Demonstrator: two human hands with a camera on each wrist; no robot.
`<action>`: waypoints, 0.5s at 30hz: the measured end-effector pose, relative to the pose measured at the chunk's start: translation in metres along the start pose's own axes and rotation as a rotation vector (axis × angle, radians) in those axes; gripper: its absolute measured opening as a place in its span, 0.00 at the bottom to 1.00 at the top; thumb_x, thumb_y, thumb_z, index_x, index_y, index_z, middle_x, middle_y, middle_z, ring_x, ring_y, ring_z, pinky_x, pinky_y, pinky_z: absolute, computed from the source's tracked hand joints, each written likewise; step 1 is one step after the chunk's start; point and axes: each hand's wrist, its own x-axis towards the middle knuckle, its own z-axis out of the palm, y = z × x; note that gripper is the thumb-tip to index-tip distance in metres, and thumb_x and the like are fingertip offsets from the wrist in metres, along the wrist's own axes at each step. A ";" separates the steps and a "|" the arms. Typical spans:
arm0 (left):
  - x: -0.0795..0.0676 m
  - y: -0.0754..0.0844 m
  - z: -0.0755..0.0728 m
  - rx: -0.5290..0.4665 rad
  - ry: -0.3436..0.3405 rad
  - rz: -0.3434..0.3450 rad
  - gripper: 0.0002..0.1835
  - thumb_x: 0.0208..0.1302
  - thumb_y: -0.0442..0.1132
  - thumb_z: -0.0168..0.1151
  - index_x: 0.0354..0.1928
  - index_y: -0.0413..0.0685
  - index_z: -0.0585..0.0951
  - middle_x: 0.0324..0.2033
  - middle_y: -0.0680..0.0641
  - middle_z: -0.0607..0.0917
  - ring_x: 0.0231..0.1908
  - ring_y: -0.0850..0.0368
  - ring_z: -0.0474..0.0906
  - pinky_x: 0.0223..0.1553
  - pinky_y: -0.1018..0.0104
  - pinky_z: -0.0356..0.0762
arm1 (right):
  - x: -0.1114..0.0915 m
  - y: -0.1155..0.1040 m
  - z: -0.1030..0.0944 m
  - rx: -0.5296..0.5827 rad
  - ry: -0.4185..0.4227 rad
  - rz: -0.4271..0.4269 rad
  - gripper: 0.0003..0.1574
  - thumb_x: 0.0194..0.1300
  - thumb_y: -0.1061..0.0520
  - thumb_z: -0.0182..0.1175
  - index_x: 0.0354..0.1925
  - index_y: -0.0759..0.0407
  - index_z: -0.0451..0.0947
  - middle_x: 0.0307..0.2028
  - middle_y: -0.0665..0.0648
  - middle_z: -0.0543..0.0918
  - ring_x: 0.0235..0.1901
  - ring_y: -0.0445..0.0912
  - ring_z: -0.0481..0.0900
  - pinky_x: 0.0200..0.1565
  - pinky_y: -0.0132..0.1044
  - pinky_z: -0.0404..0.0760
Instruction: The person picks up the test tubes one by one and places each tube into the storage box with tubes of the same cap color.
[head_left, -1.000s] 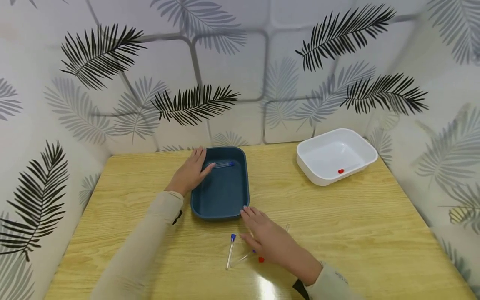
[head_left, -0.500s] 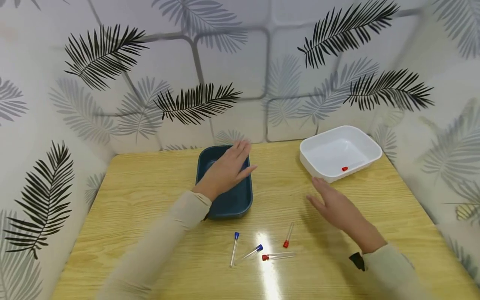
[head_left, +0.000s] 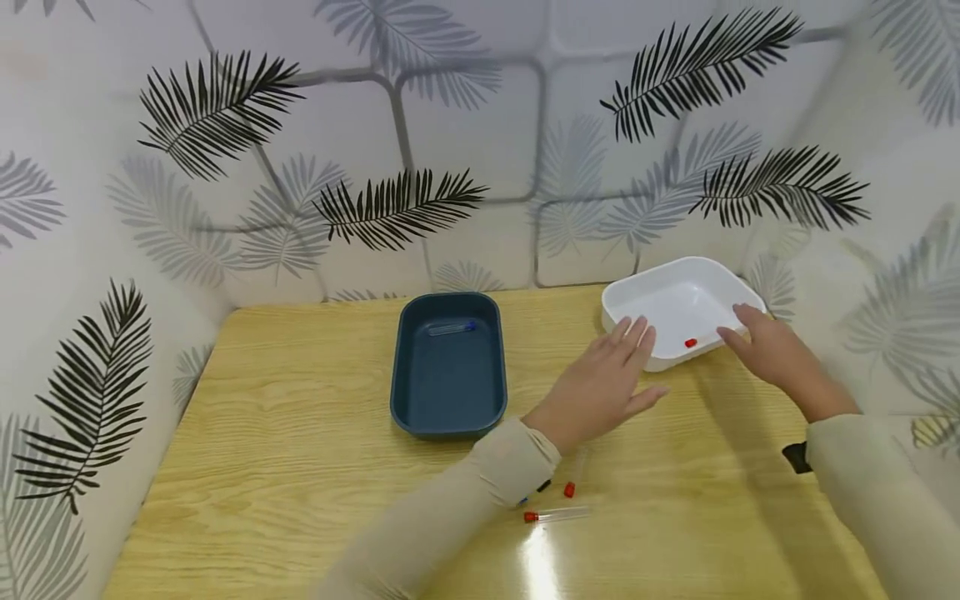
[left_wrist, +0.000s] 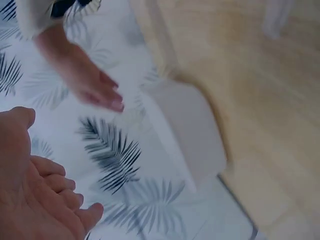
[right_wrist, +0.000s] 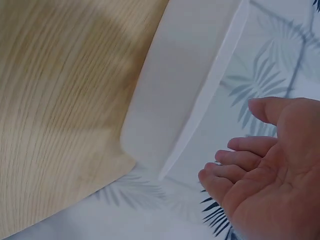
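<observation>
A white plastic tray (head_left: 663, 304) stands at the back right of the table, with a red-capped tube (head_left: 691, 342) inside near its front wall. My left hand (head_left: 596, 387) is before the tray's left front corner, fingers extended and nothing in its grasp. At the tray's right end hovers my right hand (head_left: 780, 358), thumb spread from relaxed fingers. Both wrist views put the bare palms apart from the tray wall (right_wrist: 175, 85). Below my left forearm lie two red-capped clear tubes (head_left: 558, 514) on the table; blue-capped ones there are mostly hidden by the sleeve.
A dark blue tray (head_left: 450, 429) stands left of centre, holding blue-capped tubes (head_left: 452, 328) towards its back. The wooden table (head_left: 300, 433) meets a leaf-patterned wall covering (head_left: 450, 125) behind and at the sides.
Both hands have left the blue tray's sides and travelled right to the white tray, the right hand leading. Neither tray has visibly changed place on the table.
</observation>
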 end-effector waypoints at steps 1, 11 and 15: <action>0.005 0.007 0.006 0.007 -0.020 -0.015 0.39 0.70 0.62 0.27 0.72 0.41 0.48 0.71 0.43 0.50 0.70 0.51 0.41 0.67 0.62 0.45 | 0.003 0.006 -0.001 0.000 -0.005 0.011 0.44 0.73 0.44 0.40 0.64 0.82 0.47 0.61 0.82 0.55 0.59 0.74 0.53 0.57 0.65 0.54; 0.038 0.038 0.062 0.148 -0.075 -0.048 0.40 0.68 0.65 0.28 0.72 0.45 0.52 0.70 0.47 0.54 0.69 0.52 0.46 0.65 0.60 0.53 | 0.032 0.044 -0.003 -0.020 -0.057 0.087 0.44 0.73 0.45 0.38 0.63 0.85 0.45 0.60 0.85 0.52 0.59 0.76 0.49 0.58 0.65 0.51; 0.043 0.031 0.078 0.172 -0.110 -0.092 0.40 0.68 0.66 0.30 0.72 0.45 0.52 0.70 0.48 0.55 0.69 0.53 0.46 0.65 0.59 0.54 | 0.046 0.047 0.005 -0.078 -0.112 0.089 0.44 0.73 0.45 0.39 0.62 0.86 0.47 0.60 0.84 0.53 0.59 0.75 0.51 0.59 0.63 0.51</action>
